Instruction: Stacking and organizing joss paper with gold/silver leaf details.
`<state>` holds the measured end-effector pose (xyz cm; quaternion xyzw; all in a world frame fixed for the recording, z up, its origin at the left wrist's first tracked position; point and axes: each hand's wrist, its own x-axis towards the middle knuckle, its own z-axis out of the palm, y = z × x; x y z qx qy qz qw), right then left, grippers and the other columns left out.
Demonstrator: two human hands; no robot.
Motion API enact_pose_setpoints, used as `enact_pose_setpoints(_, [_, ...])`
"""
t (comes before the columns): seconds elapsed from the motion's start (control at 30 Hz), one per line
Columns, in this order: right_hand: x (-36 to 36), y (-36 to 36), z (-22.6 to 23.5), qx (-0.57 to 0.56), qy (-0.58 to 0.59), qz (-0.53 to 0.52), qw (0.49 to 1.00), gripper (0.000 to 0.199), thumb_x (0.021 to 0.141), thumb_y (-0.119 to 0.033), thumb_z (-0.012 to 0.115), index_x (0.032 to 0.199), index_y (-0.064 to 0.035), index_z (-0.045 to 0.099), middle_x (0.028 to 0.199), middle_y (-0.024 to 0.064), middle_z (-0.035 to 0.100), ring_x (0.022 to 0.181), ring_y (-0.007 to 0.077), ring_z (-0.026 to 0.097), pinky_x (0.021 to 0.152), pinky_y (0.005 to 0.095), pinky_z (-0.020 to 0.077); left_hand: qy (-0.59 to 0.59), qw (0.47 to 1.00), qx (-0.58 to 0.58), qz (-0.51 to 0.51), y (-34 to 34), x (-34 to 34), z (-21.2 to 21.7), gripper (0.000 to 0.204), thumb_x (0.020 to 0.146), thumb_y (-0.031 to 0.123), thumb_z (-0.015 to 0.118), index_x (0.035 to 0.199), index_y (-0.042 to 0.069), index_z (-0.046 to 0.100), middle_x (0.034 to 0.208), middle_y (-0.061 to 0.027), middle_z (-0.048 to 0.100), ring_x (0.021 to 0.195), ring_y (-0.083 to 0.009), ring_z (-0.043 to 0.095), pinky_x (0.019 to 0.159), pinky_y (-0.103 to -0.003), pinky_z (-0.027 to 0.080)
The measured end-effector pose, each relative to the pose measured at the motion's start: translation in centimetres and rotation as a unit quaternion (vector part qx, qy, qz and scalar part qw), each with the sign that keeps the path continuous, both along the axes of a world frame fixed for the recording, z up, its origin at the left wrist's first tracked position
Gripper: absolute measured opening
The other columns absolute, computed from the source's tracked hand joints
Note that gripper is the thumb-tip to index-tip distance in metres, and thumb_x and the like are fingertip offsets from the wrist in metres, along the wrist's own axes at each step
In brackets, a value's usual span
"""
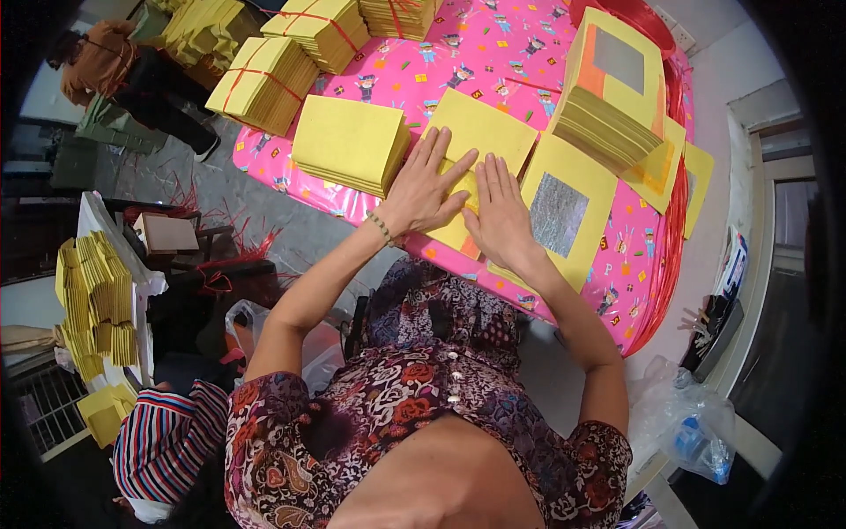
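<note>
My left hand (425,189) lies flat with its fingers stretched out on a yellow paper sheet (483,123). Beside it my right hand (504,216) presses on the same paper, palm down, fingers straight and close together. Part of the paper, with an orange patch near the table's front edge, is hidden beneath both hands. Just left of my left hand sits a low stack of folded yellow paper (345,137). By my right wrist lies a yellow sheet with a silver foil square (559,213). Behind that rises a tall stack of yellow sheets (608,132) bearing orange and silver patches.
Bundles of yellow paper (264,84) tied with red string stand at the pink patterned tablecloth's (423,62) far left. Red strands (665,273) hang over the right edge near a red basin (630,18). Two people (115,66) are at the left, one in a striped top (172,441).
</note>
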<state>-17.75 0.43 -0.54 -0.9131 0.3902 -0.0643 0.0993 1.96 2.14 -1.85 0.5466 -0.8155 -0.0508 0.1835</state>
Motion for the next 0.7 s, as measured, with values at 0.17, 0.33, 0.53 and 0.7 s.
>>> enact_pose_setpoints(0.17, [0.3,0.0,0.4,-0.001,0.030,-0.006,1.000,0.071,0.098,-0.031,0.051,0.149,0.0105,0.026,0.157,0.0293,0.022,0.148,0.0418,0.019,0.121,0.0493,0.0199,-0.006,1.000,0.001,-0.001,-0.1,0.0,-0.2,0.067,0.094,0.038,0.052,0.155,0.019,0.033,0.154,-0.0349,0.024,0.145,-0.0523,0.018,0.119,-0.056,0.020])
enact_pose_setpoints(0.33, [-0.1,-0.3,-0.2,-0.031,0.012,0.005,0.999,0.069,0.096,-0.029,0.054,0.148,0.0096,0.030,0.155,0.0288,0.027,0.146,0.0416,0.024,0.120,0.0485,0.0233,0.014,1.000,0.005,0.003,-0.1,-0.1,-0.5,0.066,0.095,0.037,0.051,0.155,0.018,0.032,0.154,-0.0344,0.023,0.145,-0.0528,0.018,0.119,-0.056,0.019])
enact_pose_setpoints(0.53, [-0.1,-0.9,-1.2,-0.084,-0.019,0.012,0.996,0.062,0.091,-0.024,0.060,0.143,0.0052,0.042,0.148,0.0286,0.040,0.139,0.0429,0.036,0.115,0.0485,0.0308,0.037,0.999,0.008,0.007,-0.4,0.4,-1.2,0.069,0.097,0.036,0.047,0.152,-0.001,0.029,0.156,-0.0319,0.023,0.147,-0.0465,0.019,0.121,-0.051,0.017])
enact_pose_setpoints(0.7, [0.1,-1.2,-0.9,-0.105,-0.026,0.017,0.994,0.055,0.091,-0.018,0.059,0.141,0.0015,0.046,0.144,0.0287,0.043,0.135,0.0431,0.041,0.112,0.0480,0.0351,0.005,1.000,0.018,0.019,-0.5,0.4,-1.0,0.070,0.099,0.037,0.045,0.151,-0.007,0.027,0.157,-0.0290,0.023,0.148,-0.0421,0.019,0.122,-0.048,0.016])
